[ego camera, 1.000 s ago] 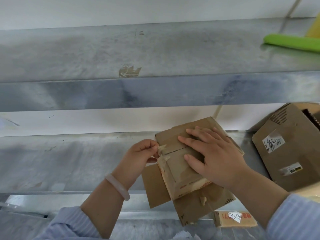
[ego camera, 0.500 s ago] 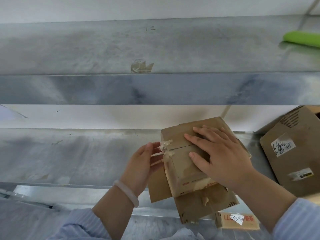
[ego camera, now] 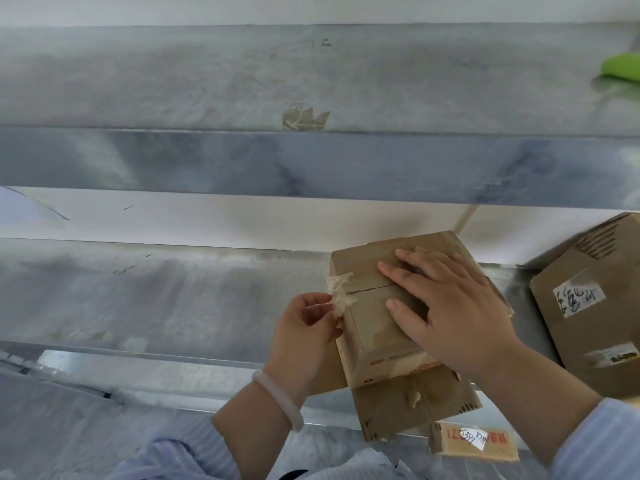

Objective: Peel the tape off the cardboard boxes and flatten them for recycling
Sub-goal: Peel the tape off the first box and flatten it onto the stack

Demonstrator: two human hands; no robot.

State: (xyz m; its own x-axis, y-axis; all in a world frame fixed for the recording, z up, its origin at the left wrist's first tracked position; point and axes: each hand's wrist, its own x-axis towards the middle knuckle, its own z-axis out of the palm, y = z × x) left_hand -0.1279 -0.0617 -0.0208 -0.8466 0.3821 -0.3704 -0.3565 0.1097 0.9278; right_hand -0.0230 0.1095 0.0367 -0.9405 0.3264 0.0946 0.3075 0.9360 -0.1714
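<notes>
While the right hand pins the light box open-palmed, the left hand pinches flimsy tape at nine o'clock.

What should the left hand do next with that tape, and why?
Probably pinch the frayed tape firmly and pull it away from the box. The left hand has its fingertips at the loose end, the rest clings to the box's corner, and the right hand presses flat on top.
</notes>
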